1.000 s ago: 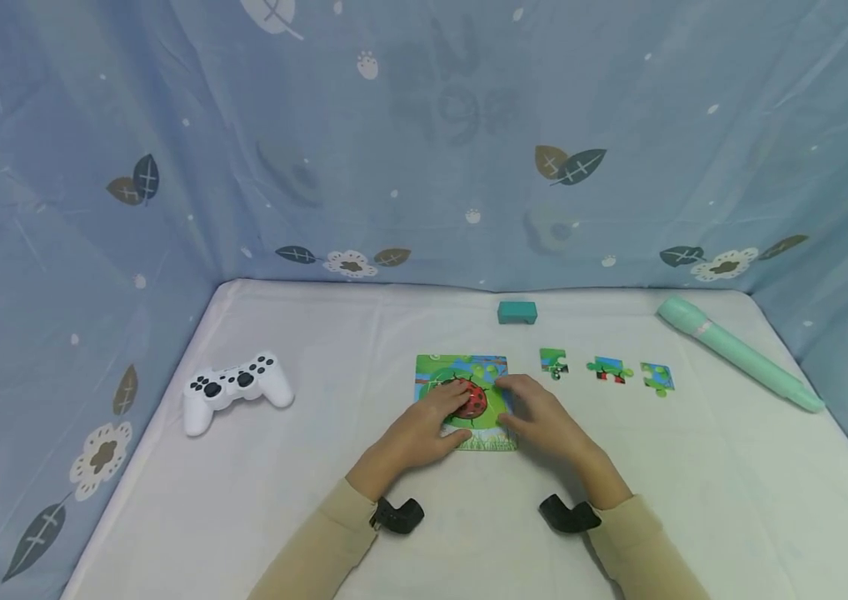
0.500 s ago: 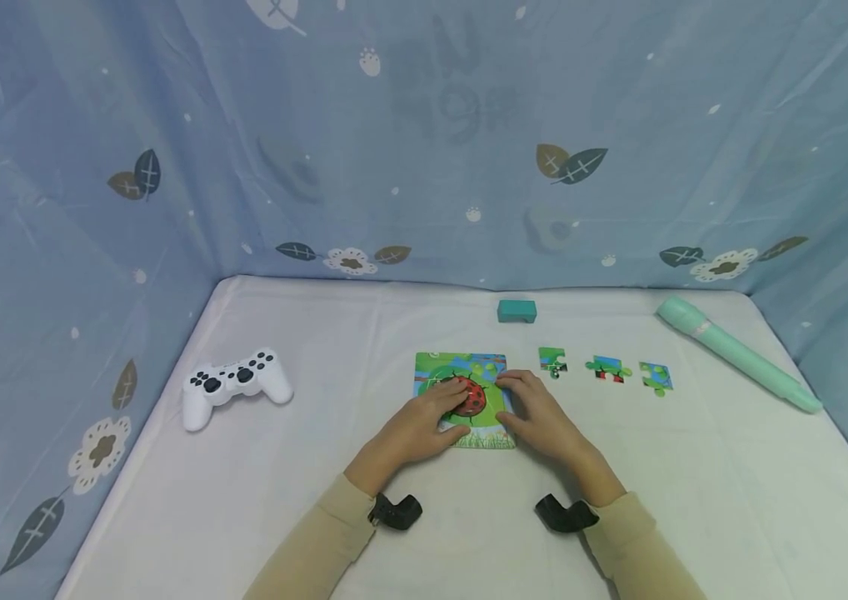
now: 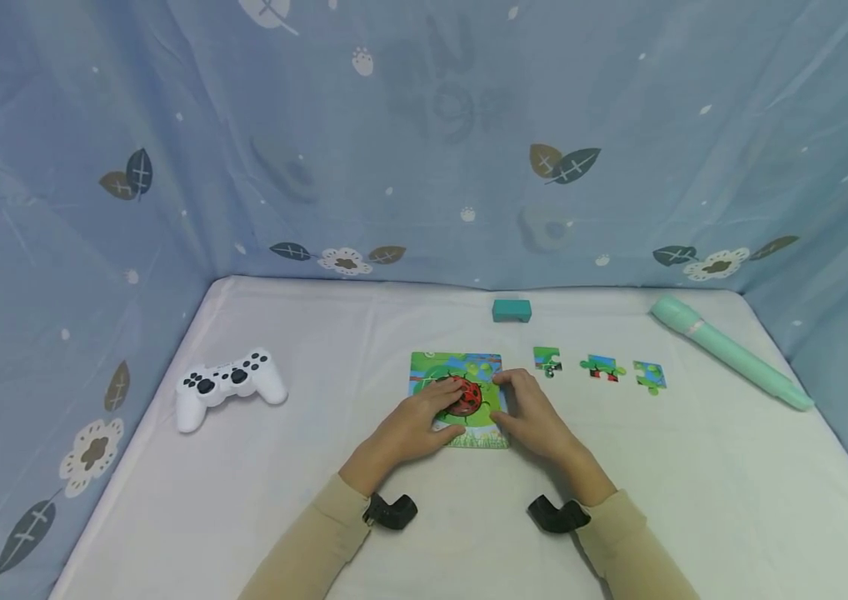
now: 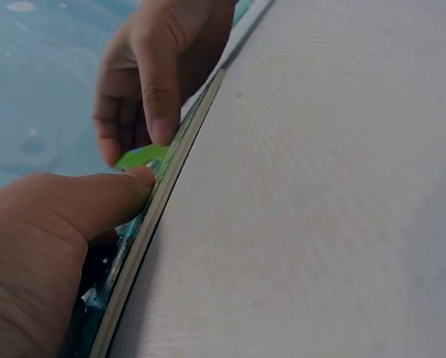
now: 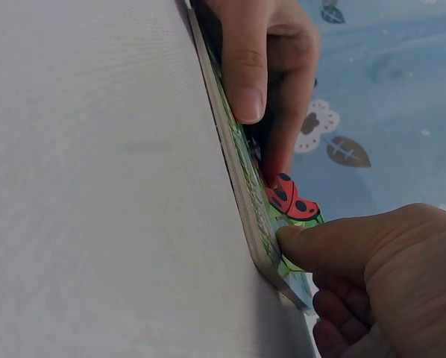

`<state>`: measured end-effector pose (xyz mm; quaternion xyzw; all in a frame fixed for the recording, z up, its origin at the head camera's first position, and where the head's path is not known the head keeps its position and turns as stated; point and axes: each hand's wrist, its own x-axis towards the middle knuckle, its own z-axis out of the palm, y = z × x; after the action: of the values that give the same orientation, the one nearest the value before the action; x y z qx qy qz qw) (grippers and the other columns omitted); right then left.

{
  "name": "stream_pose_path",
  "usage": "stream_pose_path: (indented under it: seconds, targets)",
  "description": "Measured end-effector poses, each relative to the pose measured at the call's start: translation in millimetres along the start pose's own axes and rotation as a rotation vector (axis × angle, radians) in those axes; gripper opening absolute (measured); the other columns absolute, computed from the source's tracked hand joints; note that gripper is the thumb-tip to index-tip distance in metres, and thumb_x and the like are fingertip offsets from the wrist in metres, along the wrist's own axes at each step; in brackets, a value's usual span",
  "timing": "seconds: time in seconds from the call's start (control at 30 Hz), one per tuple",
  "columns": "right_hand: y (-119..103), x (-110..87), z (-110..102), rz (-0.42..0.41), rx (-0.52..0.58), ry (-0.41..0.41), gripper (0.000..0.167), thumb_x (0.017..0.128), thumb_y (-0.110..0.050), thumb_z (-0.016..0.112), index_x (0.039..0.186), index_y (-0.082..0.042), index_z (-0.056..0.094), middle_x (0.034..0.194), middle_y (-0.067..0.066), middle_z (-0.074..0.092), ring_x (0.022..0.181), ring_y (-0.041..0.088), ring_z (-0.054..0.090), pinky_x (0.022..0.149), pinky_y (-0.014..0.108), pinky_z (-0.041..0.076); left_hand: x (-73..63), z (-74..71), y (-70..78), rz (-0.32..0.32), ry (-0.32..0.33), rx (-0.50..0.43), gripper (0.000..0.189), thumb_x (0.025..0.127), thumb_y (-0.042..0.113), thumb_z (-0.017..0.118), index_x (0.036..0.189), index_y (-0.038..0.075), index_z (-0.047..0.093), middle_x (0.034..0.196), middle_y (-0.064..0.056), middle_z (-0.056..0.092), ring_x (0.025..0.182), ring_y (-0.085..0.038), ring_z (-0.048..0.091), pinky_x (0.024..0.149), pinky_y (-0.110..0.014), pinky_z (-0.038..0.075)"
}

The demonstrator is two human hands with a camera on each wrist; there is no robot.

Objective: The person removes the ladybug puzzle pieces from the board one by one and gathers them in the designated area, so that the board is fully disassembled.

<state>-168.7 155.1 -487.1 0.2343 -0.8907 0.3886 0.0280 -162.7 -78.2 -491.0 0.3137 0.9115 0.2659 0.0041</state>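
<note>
A jigsaw puzzle (image 3: 478, 438) with a red ladybug picture lies flat in its tray on the white table. My left hand (image 3: 411, 427) rests on its left part, fingers extended over the ladybug and thumb near the front edge. At the right side, my right hand (image 3: 540, 418) has thumb and index finger bent at a puzzle piece (image 5: 291, 200). In the right wrist view this piece, with red ladybug and green on it, looks tilted up from the board. Its lower side and seating are hidden by the fingers.
Right of the puzzle lie three loose pieces, a green one (image 3: 547, 360), a middle one (image 3: 602, 367) and a blue-green one (image 3: 650, 375). A teal block (image 3: 511, 311) stands behind. A white game controller (image 3: 231, 385) lies left, a mint-green tube-like object (image 3: 731, 353) far right.
The head view has shifted slightly, so everything sits a little further left. Both hands stay at the puzzle with almost no visible movement.
</note>
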Motion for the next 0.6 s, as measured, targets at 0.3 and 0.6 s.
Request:
stream_pose_path:
  seconds: [0.3, 0.6]
  targets:
    - [-2.9, -1.4, 1.3, -0.097, -0.050, 0.059, 0.051, 0.074, 0.007, 0.074, 0.119, 0.004, 0.050, 0.109, 0.013, 0.054, 0.092, 0.020, 0.055, 0.080, 0.033, 0.053, 0.7, 1.2, 0.6, -0.009, -0.007, 0.002, 0.059, 0.089, 0.040, 0.064, 0.137, 0.008, 0.052, 0.148, -0.004, 0.043, 0.137, -0.021, 0.039, 0.111, -0.036, 0.038]
    - [-4.0, -0.4, 0.6, -0.075, -0.090, 0.057, 0.046, 0.078, 0.002, 0.073, 0.122, 0.000, 0.057, 0.114, 0.014, 0.055, 0.094, 0.021, 0.058, 0.080, 0.038, 0.054, 0.4, -0.9, 0.9, -0.001, -0.002, 0.020, 0.059, 0.089, 0.040, 0.065, 0.137, 0.008, 0.052, 0.147, -0.004, 0.043, 0.136, -0.022, 0.040, 0.111, -0.036, 0.039]
